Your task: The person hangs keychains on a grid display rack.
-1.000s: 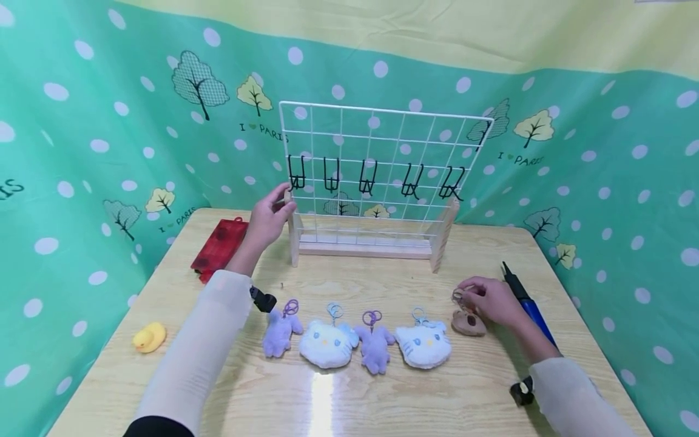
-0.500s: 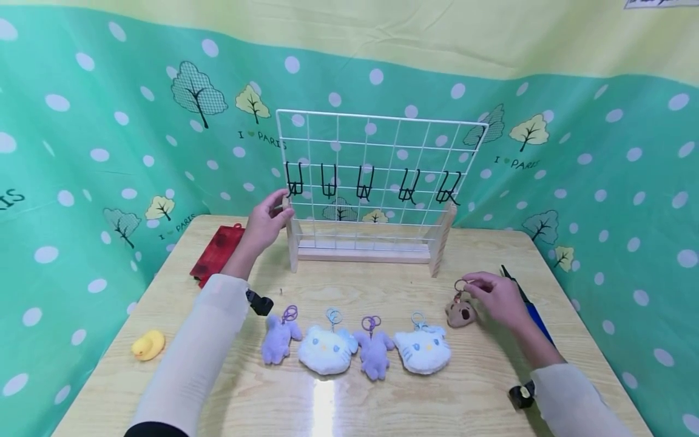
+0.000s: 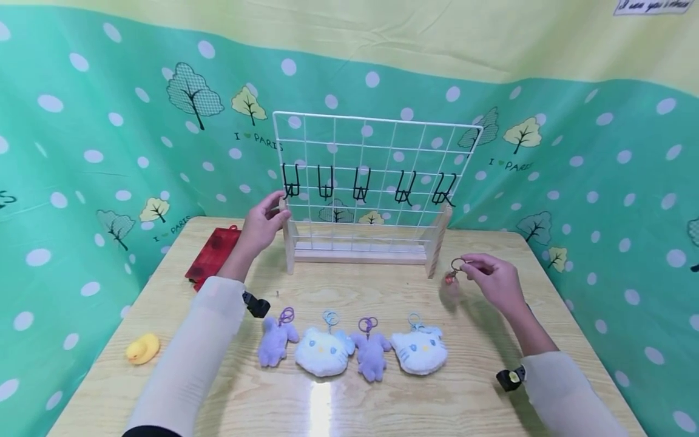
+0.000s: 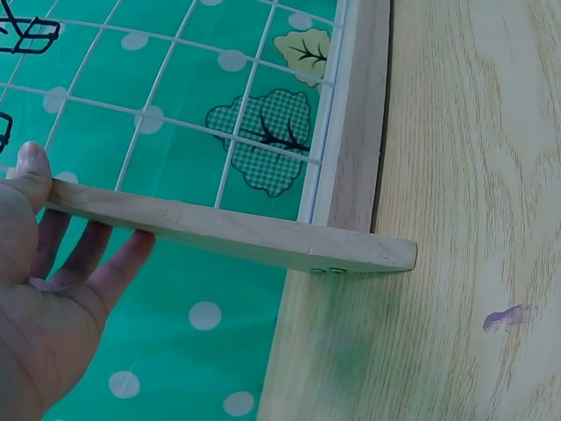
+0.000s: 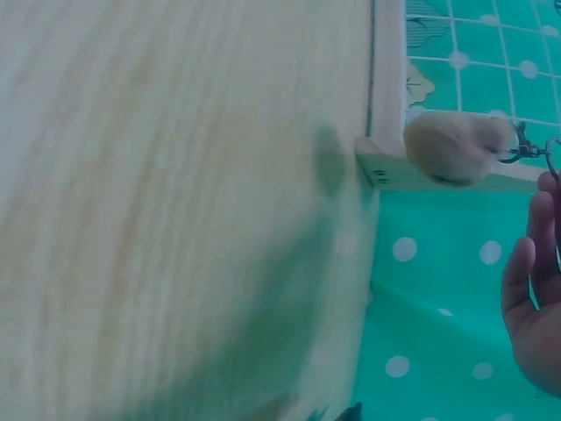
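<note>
My right hand [image 3: 494, 282] pinches the metal ring of a small brown plush keychain [image 5: 456, 149]. The plush dangles above the table beside the rack's right upright, blurred in the head view. With thumb and fingers on either side, my left hand [image 3: 263, 224] grips the left wooden upright [image 4: 237, 230] of a white wire grid rack [image 3: 371, 145]. A row of several black hooks [image 3: 361, 185] runs across the grid with nothing hanging on them. Before the rack lie two purple plush keychains [image 3: 273, 346] and two white cat-face plush keychains [image 3: 323, 353].
A red cloth pouch [image 3: 213, 255] lies by my left forearm, and a yellow rubber duck [image 3: 143, 349] sits at the table's left side. A dark-and-blue tool, mostly hidden now, lies behind my right wrist. A patterned curtain [image 3: 338, 48] encloses the wooden table [image 3: 426, 406].
My right hand has lifted the brown plush keychain by its ring off the table, upward and toward the rack. The left hand keeps its hold on the upright.
</note>
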Demonstrator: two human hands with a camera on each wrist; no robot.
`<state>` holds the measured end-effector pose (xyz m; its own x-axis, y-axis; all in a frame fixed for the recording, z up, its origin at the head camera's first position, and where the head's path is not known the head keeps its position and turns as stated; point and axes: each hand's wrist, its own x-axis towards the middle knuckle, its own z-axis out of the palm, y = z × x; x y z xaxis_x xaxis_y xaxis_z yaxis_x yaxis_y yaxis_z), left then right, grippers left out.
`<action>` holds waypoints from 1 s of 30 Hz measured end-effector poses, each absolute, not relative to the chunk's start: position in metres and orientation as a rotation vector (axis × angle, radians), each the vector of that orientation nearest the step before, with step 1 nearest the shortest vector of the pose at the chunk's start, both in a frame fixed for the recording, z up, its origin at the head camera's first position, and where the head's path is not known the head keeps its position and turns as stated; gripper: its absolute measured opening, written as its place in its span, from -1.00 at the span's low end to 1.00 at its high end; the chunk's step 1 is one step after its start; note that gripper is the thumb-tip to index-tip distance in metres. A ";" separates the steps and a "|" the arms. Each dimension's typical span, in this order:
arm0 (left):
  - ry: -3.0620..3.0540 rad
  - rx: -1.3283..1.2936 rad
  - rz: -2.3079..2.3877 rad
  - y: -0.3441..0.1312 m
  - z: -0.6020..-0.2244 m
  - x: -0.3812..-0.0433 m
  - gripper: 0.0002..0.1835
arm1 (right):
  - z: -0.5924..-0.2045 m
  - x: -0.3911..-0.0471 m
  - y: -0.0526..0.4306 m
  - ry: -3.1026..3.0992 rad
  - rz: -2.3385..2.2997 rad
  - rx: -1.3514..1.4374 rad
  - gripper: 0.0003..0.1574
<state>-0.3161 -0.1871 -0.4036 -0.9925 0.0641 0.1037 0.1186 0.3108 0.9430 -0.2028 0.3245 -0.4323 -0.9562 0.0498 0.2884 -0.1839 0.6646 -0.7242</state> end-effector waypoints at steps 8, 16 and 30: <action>-2.511 -0.184 -1.786 -0.186 -0.403 -0.314 -0.39 | -0.424 -0.207 0.324 -2.556 1.238 0.078 -0.66; -2.494 -0.187 -1.805 -0.184 -0.405 -0.314 -0.39 | -0.414 -0.209 0.322 -2.530 1.281 0.058 -0.57; -2.484 -0.208 -1.768 -0.187 -0.408 -0.315 -0.41 | -0.383 -0.219 0.307 -2.513 1.291 0.017 -0.48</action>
